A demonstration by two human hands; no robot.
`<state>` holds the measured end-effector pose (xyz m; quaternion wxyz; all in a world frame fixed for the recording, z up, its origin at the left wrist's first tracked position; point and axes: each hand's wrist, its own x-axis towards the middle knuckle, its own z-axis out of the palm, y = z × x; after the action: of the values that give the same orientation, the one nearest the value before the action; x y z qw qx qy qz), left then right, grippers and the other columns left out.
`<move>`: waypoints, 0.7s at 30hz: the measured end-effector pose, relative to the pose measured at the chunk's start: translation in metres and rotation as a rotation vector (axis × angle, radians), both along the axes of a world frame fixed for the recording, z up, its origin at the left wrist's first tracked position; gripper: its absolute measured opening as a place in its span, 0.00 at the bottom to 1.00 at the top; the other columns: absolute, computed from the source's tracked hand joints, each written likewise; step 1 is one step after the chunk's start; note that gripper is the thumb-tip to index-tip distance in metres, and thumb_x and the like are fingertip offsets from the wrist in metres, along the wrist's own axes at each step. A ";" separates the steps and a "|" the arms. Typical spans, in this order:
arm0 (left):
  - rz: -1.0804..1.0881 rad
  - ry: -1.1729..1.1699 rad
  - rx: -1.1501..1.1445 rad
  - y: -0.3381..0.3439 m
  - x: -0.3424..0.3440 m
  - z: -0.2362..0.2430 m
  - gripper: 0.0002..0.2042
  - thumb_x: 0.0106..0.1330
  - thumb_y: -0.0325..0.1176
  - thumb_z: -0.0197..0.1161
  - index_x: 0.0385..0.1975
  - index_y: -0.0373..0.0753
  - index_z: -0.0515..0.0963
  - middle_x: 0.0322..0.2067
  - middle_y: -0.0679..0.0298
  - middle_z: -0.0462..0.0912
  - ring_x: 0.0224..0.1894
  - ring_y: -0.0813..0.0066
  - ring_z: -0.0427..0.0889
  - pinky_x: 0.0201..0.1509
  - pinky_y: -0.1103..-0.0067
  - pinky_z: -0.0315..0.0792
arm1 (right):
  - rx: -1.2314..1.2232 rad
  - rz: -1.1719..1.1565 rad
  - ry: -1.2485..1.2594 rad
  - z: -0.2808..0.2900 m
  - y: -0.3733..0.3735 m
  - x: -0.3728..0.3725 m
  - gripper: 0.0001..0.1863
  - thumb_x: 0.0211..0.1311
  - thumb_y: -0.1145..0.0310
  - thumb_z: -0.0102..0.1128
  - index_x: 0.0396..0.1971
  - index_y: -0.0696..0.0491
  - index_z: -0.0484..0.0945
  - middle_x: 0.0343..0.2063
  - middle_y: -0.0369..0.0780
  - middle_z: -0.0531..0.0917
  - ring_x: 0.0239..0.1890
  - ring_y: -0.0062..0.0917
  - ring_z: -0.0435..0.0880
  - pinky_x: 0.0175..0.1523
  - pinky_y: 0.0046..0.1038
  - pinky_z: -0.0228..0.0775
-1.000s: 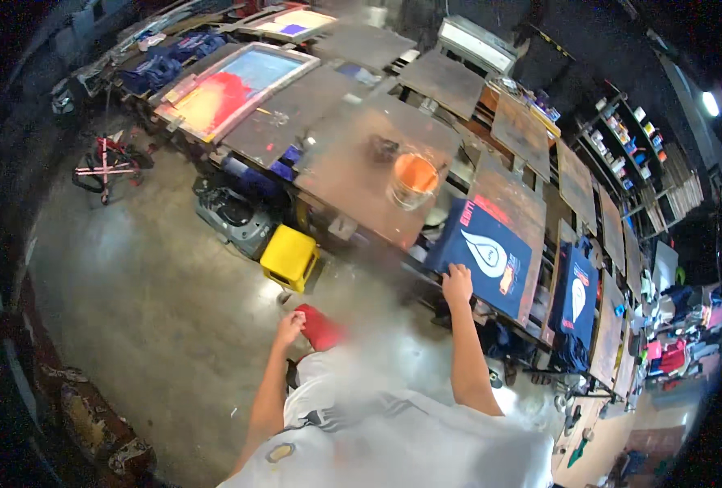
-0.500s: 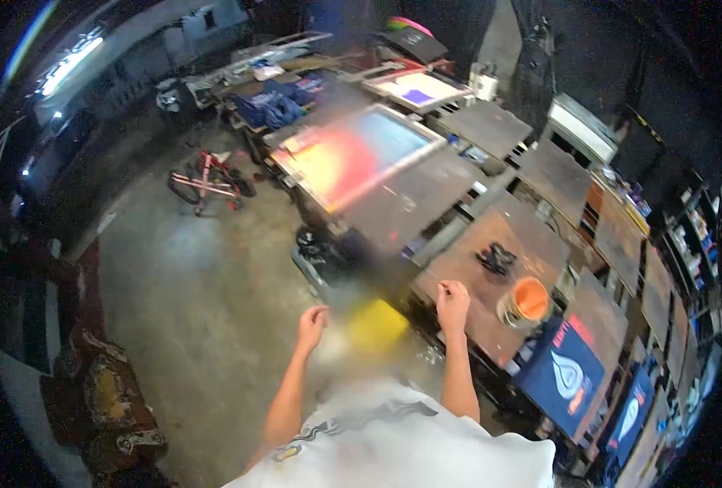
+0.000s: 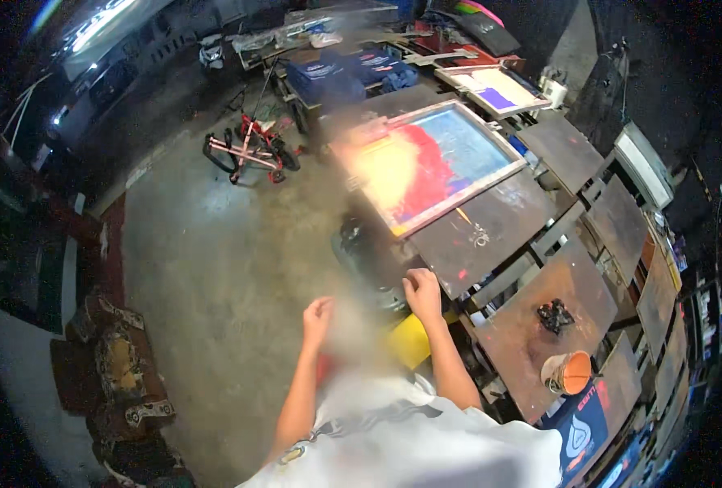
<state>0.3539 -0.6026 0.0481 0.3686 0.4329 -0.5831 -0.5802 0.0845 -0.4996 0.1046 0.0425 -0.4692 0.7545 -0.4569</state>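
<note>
My left hand (image 3: 319, 315) is raised over the concrete floor, fingers loosely bent and apparently holding nothing. My right hand (image 3: 422, 289) hangs near the edge of a board with a yellow scraper (image 3: 463, 215), fingers curved and nothing visible in them. Beyond it lies a framed screen (image 3: 471, 146) coated with yellow, red and blue. To my right, an orange-topped bucket (image 3: 574, 372) and a black crumpled lump (image 3: 554, 316) rest on a stained board (image 3: 514, 366), beside a navy printed fabric (image 3: 576, 427).
Rows of boards (image 3: 563, 150) run along my right. A red bicycle (image 3: 247, 154) stands on the floor (image 3: 206, 260) ahead left. A worn patterned couch (image 3: 117, 366) is at the left, a yellow plastic object (image 3: 410, 337) below my right hand. Navy garments (image 3: 328, 81) lie at the back.
The view has swung left, so the bucket and printed fabric shift lower right. My right hand has left the printed fabric, where it was a second ago, and is raised near the neighboring boards.
</note>
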 end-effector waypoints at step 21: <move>-0.176 -0.017 -0.137 -0.329 0.077 -0.022 0.09 0.72 0.30 0.59 0.46 0.32 0.78 0.33 0.65 0.82 0.33 0.81 0.79 0.40 0.82 0.76 | 0.622 -0.818 -0.116 -0.036 -0.201 -0.007 0.51 0.64 0.39 0.53 0.69 0.66 0.49 0.43 0.63 0.81 0.45 0.56 0.82 0.51 0.50 0.74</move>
<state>0.4310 -0.9317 0.0259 0.3398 0.3588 -0.6604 -0.5654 0.0775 -0.7003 0.0683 0.0397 -0.0750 0.9728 -0.2153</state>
